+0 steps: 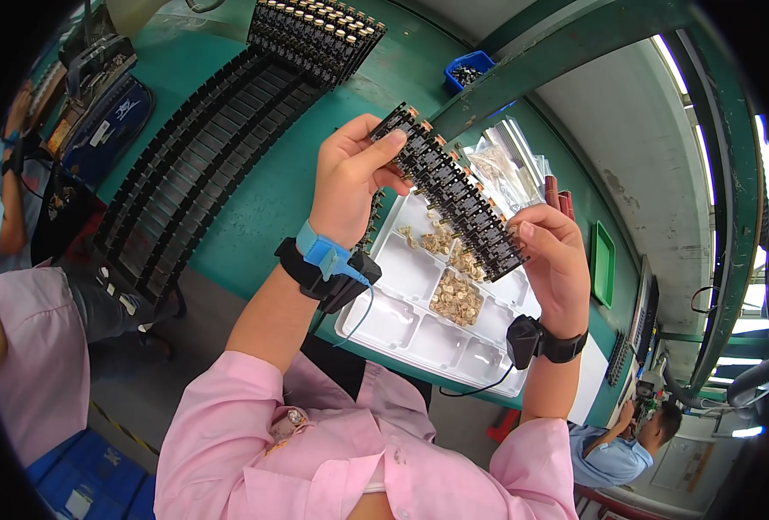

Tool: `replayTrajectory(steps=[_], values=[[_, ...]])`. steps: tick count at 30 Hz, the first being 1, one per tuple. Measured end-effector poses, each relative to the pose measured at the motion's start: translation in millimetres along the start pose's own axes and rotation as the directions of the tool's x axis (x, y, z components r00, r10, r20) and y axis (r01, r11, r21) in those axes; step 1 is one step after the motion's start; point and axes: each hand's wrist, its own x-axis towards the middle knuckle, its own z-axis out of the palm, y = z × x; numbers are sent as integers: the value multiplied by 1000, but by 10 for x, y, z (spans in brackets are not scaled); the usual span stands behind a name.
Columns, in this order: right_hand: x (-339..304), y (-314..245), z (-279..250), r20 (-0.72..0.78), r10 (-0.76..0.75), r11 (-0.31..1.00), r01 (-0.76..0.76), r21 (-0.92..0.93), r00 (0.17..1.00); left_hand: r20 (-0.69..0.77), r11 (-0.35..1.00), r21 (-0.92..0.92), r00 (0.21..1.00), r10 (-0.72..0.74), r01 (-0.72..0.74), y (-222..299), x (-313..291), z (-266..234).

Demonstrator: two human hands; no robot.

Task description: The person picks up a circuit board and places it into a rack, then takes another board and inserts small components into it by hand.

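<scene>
Between my two hands I hold up a long black circuit board panel (454,192) made of repeated small sections, with copper-coloured tabs along its upper edge. My left hand (358,169) pinches its upper left end, thumb on the face. At the lower right end, my right hand (551,260) grips the corner between thumb and fingers. The panel is tilted down to the right. Under it lies a white compartment tray (384,325), partly hidden, with small gold-coloured metal parts (456,299) heaped in several of its middle compartments.
A long black slotted rack (198,160) curves along the green table at left, with upright boards (315,35) at its far end. A blue bin (469,69), plastic bags (510,160) and a green tray (603,264) lie beyond. A green metal beam (558,65) crosses above. Co-workers sit nearby.
</scene>
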Motion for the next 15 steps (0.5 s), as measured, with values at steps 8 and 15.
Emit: replayTrajectory(steps=[8, 15], values=[[-19, -28, 19, 8, -31, 995, 32, -93, 999, -11, 1000, 5, 1000, -14, 14, -14, 7, -11], [-72, -54, 39, -32, -115, 951, 100, -292, 993, -33, 1000, -25, 999, -18, 18, -26, 9, -11]])
